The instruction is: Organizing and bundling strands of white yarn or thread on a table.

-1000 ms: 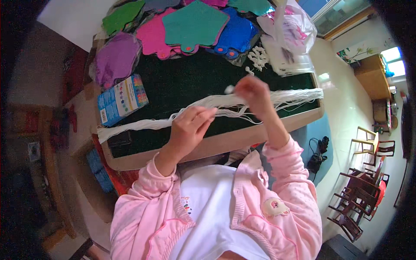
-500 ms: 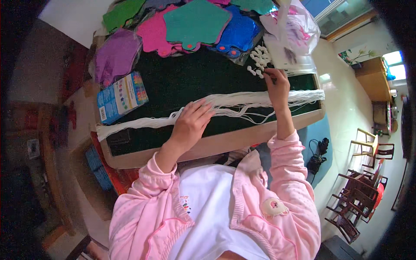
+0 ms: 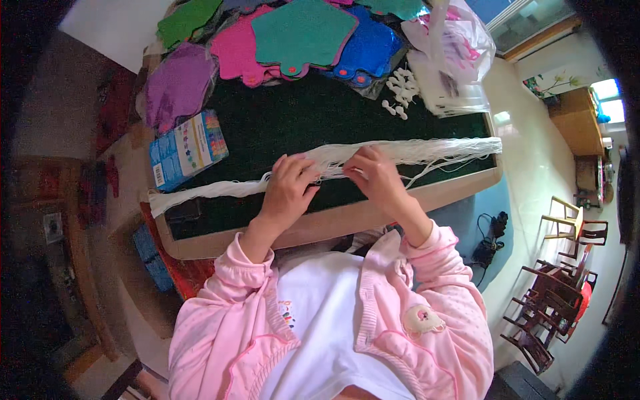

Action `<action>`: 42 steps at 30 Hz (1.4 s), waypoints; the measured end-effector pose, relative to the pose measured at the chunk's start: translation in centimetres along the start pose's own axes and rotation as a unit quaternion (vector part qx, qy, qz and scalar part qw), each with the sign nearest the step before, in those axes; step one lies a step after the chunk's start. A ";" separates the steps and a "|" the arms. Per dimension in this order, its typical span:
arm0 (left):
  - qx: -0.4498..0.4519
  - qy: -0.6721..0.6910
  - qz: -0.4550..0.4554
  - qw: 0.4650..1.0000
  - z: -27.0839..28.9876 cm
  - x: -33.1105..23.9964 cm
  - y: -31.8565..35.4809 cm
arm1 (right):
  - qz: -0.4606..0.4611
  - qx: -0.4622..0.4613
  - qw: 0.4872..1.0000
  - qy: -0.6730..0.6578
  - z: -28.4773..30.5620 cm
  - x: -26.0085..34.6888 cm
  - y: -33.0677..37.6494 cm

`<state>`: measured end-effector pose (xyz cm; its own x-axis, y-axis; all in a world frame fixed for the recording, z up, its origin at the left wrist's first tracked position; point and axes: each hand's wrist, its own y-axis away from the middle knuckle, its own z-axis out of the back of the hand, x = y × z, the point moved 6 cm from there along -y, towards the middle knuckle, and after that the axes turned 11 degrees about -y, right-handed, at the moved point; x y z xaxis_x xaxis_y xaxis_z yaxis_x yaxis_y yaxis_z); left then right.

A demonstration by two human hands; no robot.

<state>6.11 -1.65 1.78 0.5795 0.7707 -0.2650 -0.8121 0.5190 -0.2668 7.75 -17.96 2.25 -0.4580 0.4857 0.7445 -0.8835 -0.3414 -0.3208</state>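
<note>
A long bundle of white string (image 3: pixel 433 152) stretches across the dark green table top (image 3: pixel 267 120). My left hand (image 3: pixel 287 190) lies over the middle of the bundle, its fingers loosely bent and the thumb held apart from them. Just to its right, my right hand (image 3: pixel 380 179) is closed, thumb and fingertips pinched together at the strands. Exactly how many strands it holds is hidden by the fingers. Beyond the bundle, at the far right, lies a cluster of small white knobbed pieces (image 3: pixel 402 90).
Felt-like shaped pieces in teal (image 3: pixel 303 33), pink (image 3: pixel 233 53), blue (image 3: pixel 365 50) and purple (image 3: pixel 177 83) line the far side. A blue printed box (image 3: pixel 188 150) lies at the left. A white plastic bag (image 3: pixel 453 40) stands at the far right.
My right hand has left the white knobbed pieces and come down and left to the string bundle. My left hand's fingers are more bent. Loose strands near the right hand have shifted.
</note>
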 end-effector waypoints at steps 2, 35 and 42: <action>-0.008 0.032 0.046 0.998 0.7 0.3 0.0 | 0.005 0.013 1.000 -0.014 -1.0 0.6 0.0; -0.113 0.091 0.130 0.981 1.6 2.1 -0.8 | 0.046 0.038 0.995 -0.084 -5.1 2.1 -2.3; -0.088 0.420 0.233 0.873 1.5 1.8 -1.8 | 0.054 0.035 0.992 -0.104 -7.0 0.3 -3.1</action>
<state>8.49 -0.59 3.16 0.0941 0.3023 -0.9485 -0.9928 0.1000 -0.0666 9.65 -11.06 -0.62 -0.5137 0.2690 0.8147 -0.8176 -0.4411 -0.3700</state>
